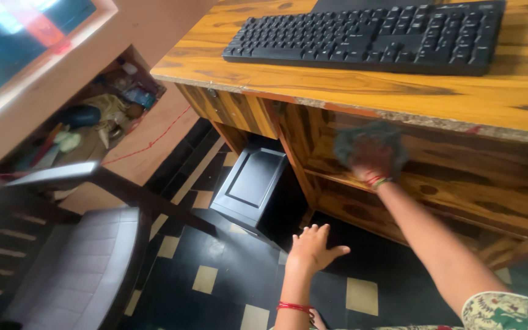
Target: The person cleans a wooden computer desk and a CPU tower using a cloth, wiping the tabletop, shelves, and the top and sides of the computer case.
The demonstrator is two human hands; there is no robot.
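Currently, my right hand (371,160) is clenched around a dark grey-green cloth (368,142) and presses it against the wooden front panel (459,165) under the table (337,79) top. Motion blur hides the individual fingers, but the cloth covers the knuckles and spreads just above them. A red and green band sits on that wrist.

My left hand (313,244) is released: fingers spread, palm down, holding nothing, hovering over the floor (215,269) well below and left of the cloth. A red thread circles its wrist.

Surface: the table is varnished yellow-brown wood with dark grain and a chipped front edge. A black keyboard (368,36) lies on top, above the cloth and apart from it. A black box-shaped unit (249,186) stands in the recess beneath, left of the right hand.

Room: the floor is dark tile with pale square insets. A dark armchair (62,244) stands at left. A wall niche (93,116) holds assorted clutter.
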